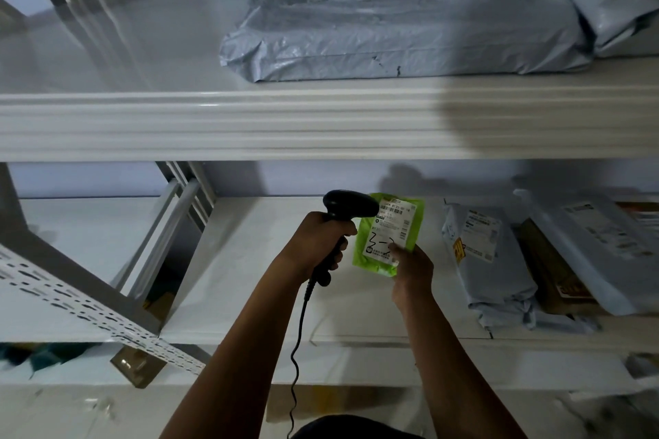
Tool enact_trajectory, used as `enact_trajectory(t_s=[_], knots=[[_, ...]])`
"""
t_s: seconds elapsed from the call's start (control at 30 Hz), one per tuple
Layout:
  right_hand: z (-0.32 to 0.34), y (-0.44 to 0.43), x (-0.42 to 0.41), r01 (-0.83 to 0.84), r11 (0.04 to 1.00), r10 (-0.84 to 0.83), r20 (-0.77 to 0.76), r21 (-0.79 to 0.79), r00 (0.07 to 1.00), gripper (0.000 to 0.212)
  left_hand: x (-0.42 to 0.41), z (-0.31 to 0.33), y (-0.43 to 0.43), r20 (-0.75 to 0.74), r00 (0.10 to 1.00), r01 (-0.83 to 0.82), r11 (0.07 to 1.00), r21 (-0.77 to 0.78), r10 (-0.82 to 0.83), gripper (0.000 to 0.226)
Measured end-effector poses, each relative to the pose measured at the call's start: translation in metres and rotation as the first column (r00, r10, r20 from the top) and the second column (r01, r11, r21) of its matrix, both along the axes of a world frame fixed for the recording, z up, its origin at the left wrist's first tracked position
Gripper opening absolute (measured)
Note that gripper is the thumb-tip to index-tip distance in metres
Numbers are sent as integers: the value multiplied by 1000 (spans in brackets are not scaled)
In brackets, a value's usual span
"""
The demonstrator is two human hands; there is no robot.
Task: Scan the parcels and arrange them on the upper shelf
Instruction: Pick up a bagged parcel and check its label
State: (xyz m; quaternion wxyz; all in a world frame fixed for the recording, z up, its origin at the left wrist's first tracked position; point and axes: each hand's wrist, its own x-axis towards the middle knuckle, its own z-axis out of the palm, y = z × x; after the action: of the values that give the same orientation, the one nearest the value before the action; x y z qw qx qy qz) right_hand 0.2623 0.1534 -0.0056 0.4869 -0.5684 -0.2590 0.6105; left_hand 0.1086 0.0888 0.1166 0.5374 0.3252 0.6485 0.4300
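A small flat green plastic parcel with a white paper label (390,233) is held in the middle of the frame, a little to the right. It is pinched at its bottom corner by the right hand (412,267), with the thumb laid on the label. The parcel's long side runs up and down the frame, and its top leans a little to the right.

A black plastic hand scanner with a long cord (351,205) is gripped by the left hand (317,239), whose fingers are wrapped round the handle. The scanner's head is pointed to the right and sits just beside the top left corner of the label. It cannot be told if they touch.

The scanning step seems to be in hand. The white metal upper shelf (249,125) lies right above the parcel, across the middle of the frame. A big crinkly grey plastic bag parcel (392,36) is already lying on it, in the upper right. Bare shelf is seen in the upper left. So the parcel would likely be lifted up and a little left by the right hand.
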Motion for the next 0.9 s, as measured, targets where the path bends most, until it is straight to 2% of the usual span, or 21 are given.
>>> enact_trajectory(t_s=[0.33, 0.47, 0.53, 0.67, 0.77, 0.9], knots=[[-14, 2, 3, -15, 997, 14, -19, -73, 1000, 24, -1, -3, 2, 16, 1000, 8, 1000, 0, -8, 20], [-17, -1, 5, -12, 996, 10, -13, -87, 1000, 23, -5, -20, 6, 12, 998, -61, 998, -23, 61, 15], [-19, -5, 7, -26, 995, 25, -8, -100, 1000, 19, -10, -39, 12, -67, 993, -106, 992, -74, 101, 12], [-30, -18, 7, -106, 977, 117, 49, -187, 992, 17, -26, -89, 19, -281, 959, -99, 973, -207, 38, 19], [-40, -32, 3, -142, 956, 162, 58, -256, 985, 18, -33, -125, 11, -326, 945, -116, 965, -236, 34, 40], [-47, -50, -1, -149, 948, 168, 43, -282, 985, 21, -37, -167, 0, -439, 897, -189, 938, -291, 45, 48]])
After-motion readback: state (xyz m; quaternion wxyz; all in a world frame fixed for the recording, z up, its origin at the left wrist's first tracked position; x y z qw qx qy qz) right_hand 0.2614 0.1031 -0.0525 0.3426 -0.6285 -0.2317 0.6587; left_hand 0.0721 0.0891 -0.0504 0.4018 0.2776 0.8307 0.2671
